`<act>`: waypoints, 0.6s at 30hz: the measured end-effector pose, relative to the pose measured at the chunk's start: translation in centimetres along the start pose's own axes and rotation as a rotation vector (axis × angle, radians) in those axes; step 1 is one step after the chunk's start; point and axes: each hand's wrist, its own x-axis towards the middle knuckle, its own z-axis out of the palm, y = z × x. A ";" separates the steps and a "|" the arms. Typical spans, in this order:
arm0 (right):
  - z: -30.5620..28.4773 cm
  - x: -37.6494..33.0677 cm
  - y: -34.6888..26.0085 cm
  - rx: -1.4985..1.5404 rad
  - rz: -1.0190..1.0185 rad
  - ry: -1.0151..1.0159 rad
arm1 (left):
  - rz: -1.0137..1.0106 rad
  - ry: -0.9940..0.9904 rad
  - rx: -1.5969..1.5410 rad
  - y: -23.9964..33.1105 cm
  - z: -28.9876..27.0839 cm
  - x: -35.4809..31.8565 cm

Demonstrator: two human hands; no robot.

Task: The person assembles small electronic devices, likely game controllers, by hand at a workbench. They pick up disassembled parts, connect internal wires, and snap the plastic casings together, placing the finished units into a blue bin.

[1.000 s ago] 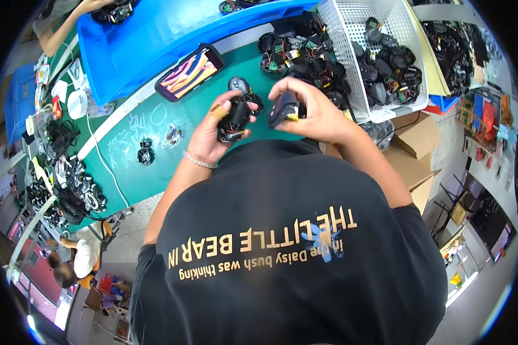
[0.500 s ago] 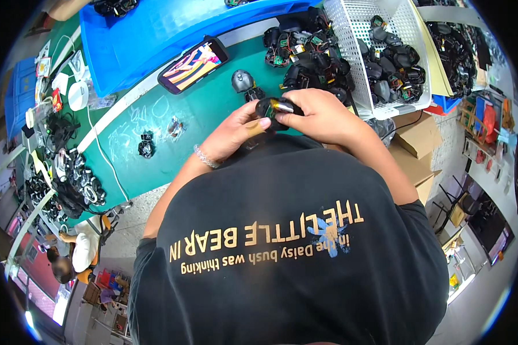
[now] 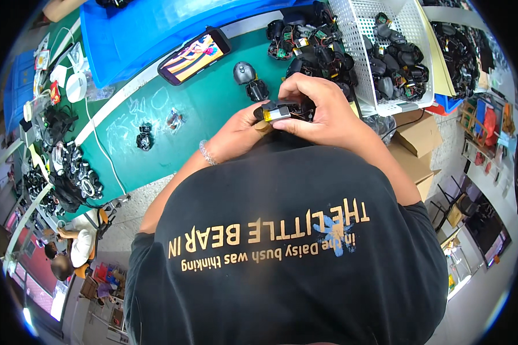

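Observation:
Both hands meet over the near edge of the green table (image 3: 207,109), close to my chest. A small black device with a yellow-and-silver part (image 3: 283,110) lies between them. My left hand (image 3: 239,131) holds its left end from below. Over its right end, my right hand (image 3: 322,109) curls its fingers. Two small dark parts (image 3: 250,80) lie on the table just beyond the hands.
A phone with a lit screen (image 3: 194,56) leans at a blue tray (image 3: 138,29). A heap of black parts (image 3: 313,40) lies beside a white basket (image 3: 406,98) holding more. Small black pieces (image 3: 144,140) and cables (image 3: 69,172) lie left. Cardboard boxes (image 3: 417,138) stand right.
My hands, apart a second ago with a black piece in each, have come together and drawn closer to my chest, now both gripping one joined device.

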 end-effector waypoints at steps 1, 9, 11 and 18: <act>0.0 0.0 0.0 -0.008 -0.024 0.007 | 0.002 0.004 -0.011 0.2 0.1 -0.1; -0.4 0.0 -0.1 -0.070 -0.133 0.013 | -0.004 0.008 0.005 0.3 0.1 -0.3; -0.3 -0.1 -0.1 -0.097 -0.138 0.014 | -0.004 0.017 0.048 0.7 0.4 -0.4; 0.4 -0.2 0.4 -0.150 -0.112 0.026 | 0.011 0.041 0.024 0.8 1.0 -0.5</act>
